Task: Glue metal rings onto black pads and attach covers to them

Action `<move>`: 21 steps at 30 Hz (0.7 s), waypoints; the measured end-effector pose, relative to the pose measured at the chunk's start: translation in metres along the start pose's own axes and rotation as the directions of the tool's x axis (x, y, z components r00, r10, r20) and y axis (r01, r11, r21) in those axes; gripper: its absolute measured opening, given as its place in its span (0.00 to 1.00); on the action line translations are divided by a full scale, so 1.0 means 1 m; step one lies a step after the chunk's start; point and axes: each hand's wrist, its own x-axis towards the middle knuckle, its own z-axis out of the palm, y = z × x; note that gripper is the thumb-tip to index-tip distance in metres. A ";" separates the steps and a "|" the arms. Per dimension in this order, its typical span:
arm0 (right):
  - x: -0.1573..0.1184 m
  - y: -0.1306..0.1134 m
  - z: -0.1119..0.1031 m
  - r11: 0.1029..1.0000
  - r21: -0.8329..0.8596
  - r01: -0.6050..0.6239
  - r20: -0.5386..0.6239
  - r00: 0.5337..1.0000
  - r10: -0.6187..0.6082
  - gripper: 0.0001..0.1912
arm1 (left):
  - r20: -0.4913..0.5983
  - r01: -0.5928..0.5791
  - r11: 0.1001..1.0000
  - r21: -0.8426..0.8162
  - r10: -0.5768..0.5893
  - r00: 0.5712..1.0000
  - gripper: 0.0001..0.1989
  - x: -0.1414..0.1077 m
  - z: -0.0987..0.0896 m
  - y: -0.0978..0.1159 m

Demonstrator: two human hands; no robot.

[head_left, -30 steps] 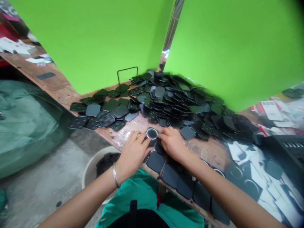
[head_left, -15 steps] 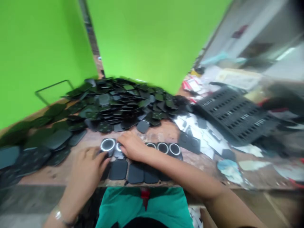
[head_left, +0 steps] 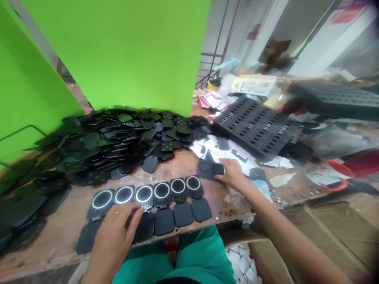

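Several hinged black pieces with white rings [head_left: 162,191] lie unfolded in a row along the table's front edge. My left hand [head_left: 118,227] rests over the left part of that row, thumb and fingers apart, hiding some flat halves. To the right of the row, my right hand [head_left: 232,173] has its thumb and fingertips at the edge of a black sheet with round discs [head_left: 205,167], pinching at one disc. White paper pieces [head_left: 239,157] lie just behind that hand. A large heap of black plates [head_left: 127,138] spreads behind the row.
A black slotted tray [head_left: 257,126] stands at the right back, with another tray [head_left: 337,98] beyond it. An orange-rimmed cup [head_left: 334,173] is at the right. Below the table edge are an open cardboard box [head_left: 266,260] and white pieces. A green panel [head_left: 133,51] rises behind.
My right hand has moved right, from the ringed pieces to the black sheet. My left hand stays near the row's left part. The view has turned right, showing more of the right side.
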 end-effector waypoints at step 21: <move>-0.036 -0.076 -0.054 0.497 0.852 -0.165 0.332 0.904 -0.269 0.10 | 0.358 0.474 0.685 -0.552 -0.319 0.878 0.27 0.043 0.007 0.086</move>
